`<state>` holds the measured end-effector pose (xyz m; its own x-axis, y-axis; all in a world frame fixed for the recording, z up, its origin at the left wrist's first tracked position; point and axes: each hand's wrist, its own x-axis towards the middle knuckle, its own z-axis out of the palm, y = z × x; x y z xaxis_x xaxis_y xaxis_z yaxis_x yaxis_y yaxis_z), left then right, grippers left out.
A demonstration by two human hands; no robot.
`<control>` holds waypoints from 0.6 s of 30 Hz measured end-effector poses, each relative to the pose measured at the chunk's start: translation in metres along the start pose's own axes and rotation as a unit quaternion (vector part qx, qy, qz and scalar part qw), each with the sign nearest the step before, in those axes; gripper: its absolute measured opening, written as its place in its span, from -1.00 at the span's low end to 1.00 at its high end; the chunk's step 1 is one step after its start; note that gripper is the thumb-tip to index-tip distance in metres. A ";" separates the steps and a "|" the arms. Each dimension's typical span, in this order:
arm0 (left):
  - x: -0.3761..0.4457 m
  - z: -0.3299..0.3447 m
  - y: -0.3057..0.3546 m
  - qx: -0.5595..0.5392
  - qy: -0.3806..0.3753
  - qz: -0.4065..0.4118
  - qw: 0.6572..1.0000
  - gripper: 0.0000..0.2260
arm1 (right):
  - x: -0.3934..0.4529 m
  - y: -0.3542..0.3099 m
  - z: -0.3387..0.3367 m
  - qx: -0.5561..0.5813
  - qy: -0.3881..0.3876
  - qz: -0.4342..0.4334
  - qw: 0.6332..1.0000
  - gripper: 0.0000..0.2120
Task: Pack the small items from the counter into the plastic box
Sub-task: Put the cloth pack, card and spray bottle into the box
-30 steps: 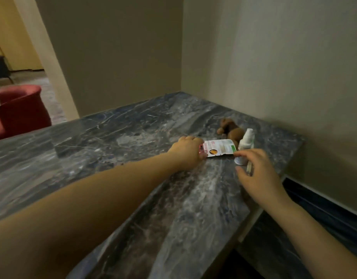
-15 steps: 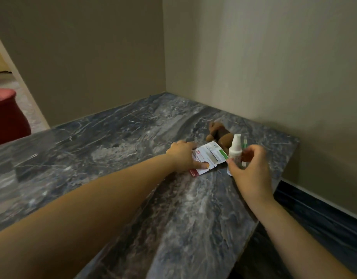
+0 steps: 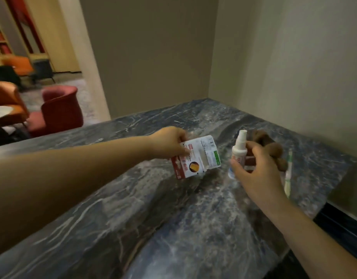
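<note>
Marble counter (image 3: pixel 173 228): spray bottle (image 3: pixel 239 153) upright, nozzle up; packet (image 3: pixel 197 157) tilted.

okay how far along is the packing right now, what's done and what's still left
Nothing looks packed yet: no plastic box is in view. In hand: the left hand holds a white and red packet off the counter; the right hand grips a white spray bottle and apparently a brown plush toy. A thin stick-like item lies beside that hand. Left: carrying everything to the box.
</note>
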<state>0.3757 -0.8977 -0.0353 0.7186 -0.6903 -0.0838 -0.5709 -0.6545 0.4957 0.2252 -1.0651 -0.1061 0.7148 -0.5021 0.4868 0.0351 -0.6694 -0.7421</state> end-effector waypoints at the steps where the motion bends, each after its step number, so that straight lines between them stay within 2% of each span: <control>1: -0.018 -0.014 -0.009 0.013 0.014 -0.013 1.000 -0.86 | -0.003 -0.014 0.011 0.007 -0.021 -0.015 1.000 -0.64; 6: -0.122 -0.076 -0.056 0.006 0.094 -0.111 0.989 -0.89 | -0.027 -0.096 0.070 0.075 -0.129 -0.087 0.985 -0.70; 12: -0.270 -0.134 -0.122 -0.013 0.202 -0.224 0.953 -0.87 | -0.076 -0.213 0.146 0.170 -0.222 -0.172 0.945 -0.69; 18: -0.434 -0.181 -0.184 -0.039 0.250 -0.306 0.918 -0.87 | -0.149 -0.332 0.206 0.244 -0.295 -0.227 0.895 -0.68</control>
<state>0.2407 -0.4216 0.0666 0.9988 0.0392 0.0310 0.0157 -0.8349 0.5502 0.2511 -0.6554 -0.0270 0.7889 0.2344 0.5680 0.6139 -0.3389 -0.7129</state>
